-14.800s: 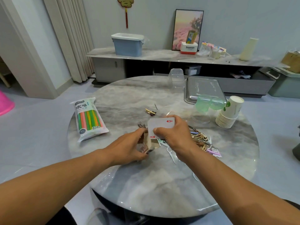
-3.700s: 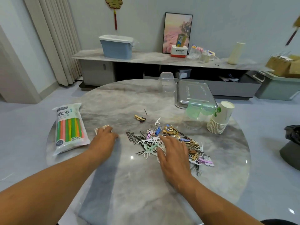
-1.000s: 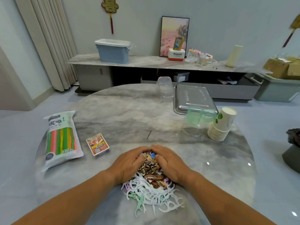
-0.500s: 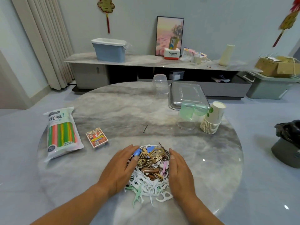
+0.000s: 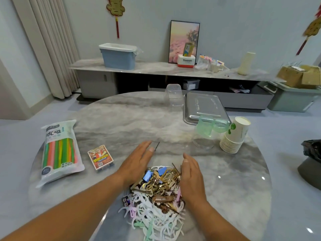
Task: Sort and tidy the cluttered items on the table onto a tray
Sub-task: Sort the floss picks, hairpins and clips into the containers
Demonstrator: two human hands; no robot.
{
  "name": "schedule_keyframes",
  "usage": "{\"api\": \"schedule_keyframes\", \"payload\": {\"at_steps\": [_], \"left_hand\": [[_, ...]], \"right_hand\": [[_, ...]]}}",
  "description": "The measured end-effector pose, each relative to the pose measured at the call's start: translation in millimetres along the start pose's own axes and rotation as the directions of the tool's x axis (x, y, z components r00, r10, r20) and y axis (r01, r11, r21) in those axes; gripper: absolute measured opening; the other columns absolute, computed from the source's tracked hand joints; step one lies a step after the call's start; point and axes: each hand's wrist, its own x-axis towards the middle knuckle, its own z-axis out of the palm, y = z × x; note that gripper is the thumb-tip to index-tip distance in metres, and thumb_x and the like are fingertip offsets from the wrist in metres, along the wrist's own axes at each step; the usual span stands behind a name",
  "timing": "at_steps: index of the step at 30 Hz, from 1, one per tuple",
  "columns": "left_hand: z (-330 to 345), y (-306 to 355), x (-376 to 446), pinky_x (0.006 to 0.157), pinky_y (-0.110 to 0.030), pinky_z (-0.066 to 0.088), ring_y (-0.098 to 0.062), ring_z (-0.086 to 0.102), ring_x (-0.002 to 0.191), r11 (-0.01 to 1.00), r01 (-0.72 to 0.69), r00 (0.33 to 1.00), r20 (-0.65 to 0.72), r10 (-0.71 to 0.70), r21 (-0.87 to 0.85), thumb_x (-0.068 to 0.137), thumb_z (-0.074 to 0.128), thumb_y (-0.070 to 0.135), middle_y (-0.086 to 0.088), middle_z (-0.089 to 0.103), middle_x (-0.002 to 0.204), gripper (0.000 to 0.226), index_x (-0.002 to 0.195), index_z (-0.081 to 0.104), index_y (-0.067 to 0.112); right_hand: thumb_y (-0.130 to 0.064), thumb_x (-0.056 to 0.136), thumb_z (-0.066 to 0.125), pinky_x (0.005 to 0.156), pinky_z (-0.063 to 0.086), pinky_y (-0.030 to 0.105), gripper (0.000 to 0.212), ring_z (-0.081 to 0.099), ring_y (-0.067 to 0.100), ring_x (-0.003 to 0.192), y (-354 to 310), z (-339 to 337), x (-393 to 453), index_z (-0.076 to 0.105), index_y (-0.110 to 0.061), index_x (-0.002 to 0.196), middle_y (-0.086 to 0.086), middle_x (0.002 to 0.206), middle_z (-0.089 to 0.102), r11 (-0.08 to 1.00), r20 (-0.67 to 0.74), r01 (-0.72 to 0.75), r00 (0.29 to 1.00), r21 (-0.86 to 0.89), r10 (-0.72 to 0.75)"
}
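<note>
My left hand [image 5: 137, 164] lies flat and open on the table [image 5: 121, 119], fingers straight and pointing away from me, its heel against the left edge of the heap of small items [image 5: 156, 193]. My right hand [image 5: 191, 178] stands on its edge, fingers straight and together, pressed to the right side of the same heap. The two hands are apart, the heap between them; neither grips anything.

The heap sits at the near side of the table — hair clips, gold, brown and blue, on top and toward the far side, white and pale green floss picks spilling toward me. One dark hairpin [image 5: 157, 146] lies alone just beyond my left fingertips.

To the left: a deck of cards [image 5: 100, 158] in its box, and further left a bag of coloured straws [image 5: 60, 150], both flat on the table.

The metal tray [image 5: 205, 106] rests at the far right of the table, well apart from the heap. A clear container [image 5: 174, 94] stands just left of it. At the tray's near edge stands a clear cup [image 5: 204, 140] with green plastic cups [image 5: 212, 125] tilted on it, and beside these a leaning stack of paper cups [image 5: 234, 136].
</note>
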Motion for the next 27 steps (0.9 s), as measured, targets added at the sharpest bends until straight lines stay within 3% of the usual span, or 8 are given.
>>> {"api": "schedule_keyframes", "payload": {"at_steps": [3, 6, 10, 15, 19, 21, 24, 27], "left_hand": [[5, 2, 39, 0.124, -0.032, 0.0, -0.004, -0.001, 0.153, 0.975, -0.028, 0.988, 0.153, -0.006, 0.222, 0.099, 0.013, 0.066, 0.011, 0.004, 0.168, 0.07, 0.161, 0.012, 0.033], [15, 2, 56, 0.124, -0.031, -0.007, -0.001, -0.003, 0.152, 0.923, -0.14, 0.964, 0.264, 0.043, 0.358, 0.098, 0.007, 0.064, 0.012, 0.005, 0.168, 0.069, 0.16, 0.014, 0.033], [13, 1, 44, 0.123, -0.024, 0.002, 0.008, 0.012, 0.147, 0.943, -0.234, 0.918, 0.374, 0.134, 0.235, 0.099, 0.011, 0.063, 0.022, 0.022, 0.162, 0.061, 0.156, 0.024, 0.045], [0, 11, 22, 0.115, -0.026, 0.031, 0.009, 0.046, 0.132, 0.991, -0.076, 0.921, 0.373, 0.113, -0.114, 0.103, 0.028, 0.061, 0.024, 0.058, 0.138, 0.047, 0.146, 0.041, 0.051], [-4, 7, 20, 0.112, -0.035, 0.041, 0.003, 0.057, 0.122, 0.979, -0.057, 0.97, 0.223, 0.102, -0.198, 0.102, 0.028, 0.063, 0.019, 0.067, 0.125, 0.043, 0.141, 0.045, 0.054], [-10, 1, 31, 0.116, -0.04, 0.036, -0.002, 0.049, 0.133, 0.993, -0.071, 0.988, 0.13, 0.083, -0.092, 0.101, 0.028, 0.064, 0.018, 0.056, 0.142, 0.044, 0.144, 0.039, 0.056], [-23, -11, 57, 0.122, -0.042, 0.024, -0.009, 0.027, 0.148, 0.968, -0.111, 0.991, 0.095, 0.091, 0.227, 0.103, 0.027, 0.06, 0.014, 0.031, 0.161, 0.053, 0.154, 0.027, 0.047], [-25, -25, 79, 0.126, -0.04, 0.008, -0.013, 0.006, 0.154, 0.87, -0.092, 0.992, 0.116, 0.04, 0.485, 0.105, 0.024, 0.055, 0.005, 0.01, 0.168, 0.059, 0.16, 0.012, 0.037]], "right_hand": [[-0.029, 0.109, 0.034, 0.117, 0.019, 0.018, 0.045, 0.032, 0.004, 0.143, 4, 2, 20, 0.045, -0.018, 0.151, -0.004, 0.157, 0.042, 0.996, 0.05, 0.029, 0.998, -0.089, -0.024], [-0.033, 0.109, 0.034, 0.116, 0.017, 0.016, 0.047, 0.029, 0.001, 0.145, 11, 7, 31, 0.043, -0.023, 0.153, -0.009, 0.159, 0.039, 0.982, 0.141, 0.086, 0.988, -0.166, -0.063], [-0.036, 0.109, 0.034, 0.113, 0.019, 0.013, 0.045, 0.032, -0.004, 0.14, 13, 5, 39, 0.043, -0.027, 0.152, -0.012, 0.157, 0.041, 0.978, 0.218, 0.128, 0.972, -0.164, -0.09], [-0.037, 0.108, 0.037, 0.108, 0.024, 0.007, 0.045, 0.037, -0.007, 0.136, 9, -2, 39, 0.045, -0.029, 0.151, -0.015, 0.153, 0.045, 0.978, 0.298, 0.167, 0.947, -0.128, -0.123], [-0.034, 0.109, 0.039, 0.1, 0.024, -0.002, 0.041, 0.041, -0.008, 0.133, 6, -3, 35, 0.049, -0.03, 0.149, -0.016, 0.148, 0.049, 0.98, 0.278, 0.168, 0.951, -0.103, -0.134], [-0.034, 0.109, 0.04, 0.095, 0.025, -0.006, 0.041, 0.043, -0.008, 0.132, 6, -2, 38, 0.051, -0.029, 0.148, -0.016, 0.146, 0.052, 0.994, 0.224, 0.101, 0.97, -0.03, -0.092], [-0.034, 0.108, 0.041, 0.095, 0.028, -0.005, 0.041, 0.044, -0.005, 0.133, 4, 3, 49, 0.05, -0.029, 0.148, -0.015, 0.146, 0.053, 0.998, 0.168, 0.046, 0.984, 0.05, -0.054], [-0.032, 0.107, 0.045, 0.114, 0.033, 0.02, 0.045, 0.041, 0.001, 0.137, 0, 14, 69, 0.045, -0.029, 0.151, -0.01, 0.152, 0.048, 0.998, 0.123, 0.035, 0.992, 0.043, -0.04]]}}
